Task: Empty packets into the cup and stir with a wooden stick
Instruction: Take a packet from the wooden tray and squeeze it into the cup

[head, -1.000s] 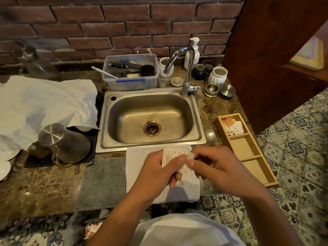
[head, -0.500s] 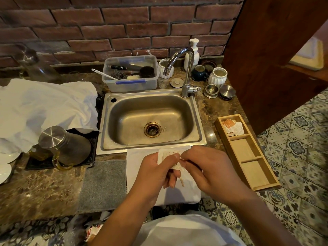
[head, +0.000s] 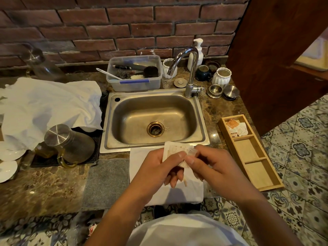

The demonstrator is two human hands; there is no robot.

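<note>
Brick wall (head: 124, 29) backs a brown marble worktop (head: 40, 189), with a dark wooden panel (head: 276, 59) rising at 2 o'clock and patterned floor tiles (head: 301, 157) at 4 o'clock. Set into the worktop's middle is a steel sink (head: 154, 119), its curved tap (head: 190, 68) at the far rim. At 9 o'clock lies a crumpled white cloth (head: 49, 107), and just below it a glass jug with a steel lid (head: 69, 142) stands on a black mat. Behind the sink sits a clear plastic tub (head: 134, 82) of utensils; a white pump bottle (head: 197, 52) and small ribbed white pots stand near the tap. At 3 o'clock a long wooden tray (head: 248, 153) has three compartments, the farthest one holding a few packets. A grey mat (head: 106, 181) and a white napkin (head: 179, 194) lie side by side at the sink's near edge.

Above the napkin, both hands meet on one small white packet (head: 174, 149). The left hand (head: 156, 167) pinches it between thumb and fingers, its grip clenched on the paper; the right hand (head: 216, 167) pinches the packet's right edge. A thin wooden stick (head: 185, 182) pokes out below the left hand's fingers.
</note>
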